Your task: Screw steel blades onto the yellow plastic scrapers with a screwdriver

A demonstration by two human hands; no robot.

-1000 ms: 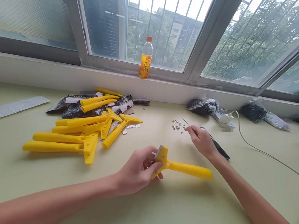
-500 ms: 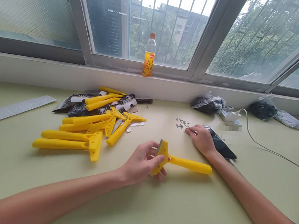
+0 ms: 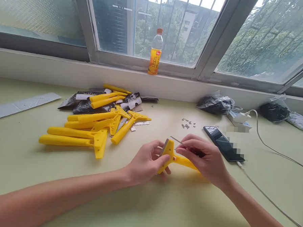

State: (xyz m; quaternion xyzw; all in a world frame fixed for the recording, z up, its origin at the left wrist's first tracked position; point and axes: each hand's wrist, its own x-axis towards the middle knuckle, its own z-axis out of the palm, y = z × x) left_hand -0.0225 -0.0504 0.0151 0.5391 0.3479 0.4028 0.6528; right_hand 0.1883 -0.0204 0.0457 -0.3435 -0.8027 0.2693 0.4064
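Observation:
My left hand point(image 3: 147, 162) grips the head of a yellow scraper point(image 3: 167, 151), thumb on its face, with a grey blade along the head's left edge. The scraper's handle runs to the right, partly hidden behind my right hand point(image 3: 203, 155). Between the pinched fingers of my right hand is a thin metal screwdriver point(image 3: 178, 141); its shaft points up and left, over the scraper head. A tiny piece shows at the fingertips, too small to name. Small screws point(image 3: 186, 123) lie in a loose group beyond my hands.
Several yellow scrapers point(image 3: 99, 143) and handles are piled at the left by black packets point(image 3: 93, 107). A phone point(image 3: 223, 144) with a white cable lies at the right. Dark bags point(image 3: 215, 104), a charger point(image 3: 241, 117) and a bottle point(image 3: 154, 61) are at the back; a grey strip point(image 3: 22, 106) lies far left.
My right hand has moved left and towards me, from the screws to the scraper head, bringing the screwdriver. My left hand still holds the scraper. The view has shifted slightly.

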